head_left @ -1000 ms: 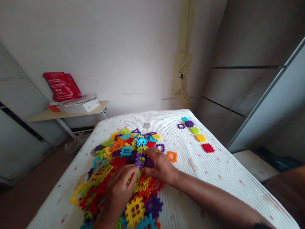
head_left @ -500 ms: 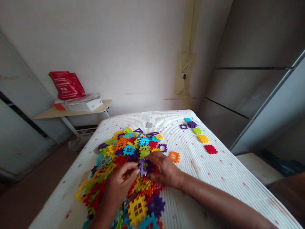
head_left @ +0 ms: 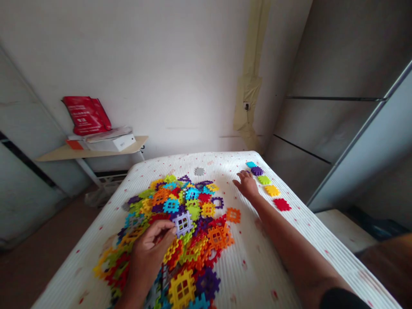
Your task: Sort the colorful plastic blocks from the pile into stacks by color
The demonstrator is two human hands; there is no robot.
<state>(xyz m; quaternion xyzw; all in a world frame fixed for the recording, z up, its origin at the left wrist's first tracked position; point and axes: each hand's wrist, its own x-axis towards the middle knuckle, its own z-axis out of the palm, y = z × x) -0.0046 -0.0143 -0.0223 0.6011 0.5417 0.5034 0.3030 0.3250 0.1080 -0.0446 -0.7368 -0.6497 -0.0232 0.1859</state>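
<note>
My left hand pinches a pale purple square interlocking block with a window pattern by its left edge, above a heap of colourful toothed blocks. Away to the right, my right hand is low over the sheet, thumb and fingers apart, at the spot of a small purple frame block that its fingers mostly cover. Beside it runs a row of solid blocks: blue, dark purple, green, yellow and red.
A grey block lies at the back of the white ribbed sheet. An orange window block and a purple frame lie right of the heap. A side table at left bears a red bag and a white box.
My right hand has left the heap and moved right and away to the row of solid blocks. My left hand has lifted the pale purple block and drawn it slightly left.
</note>
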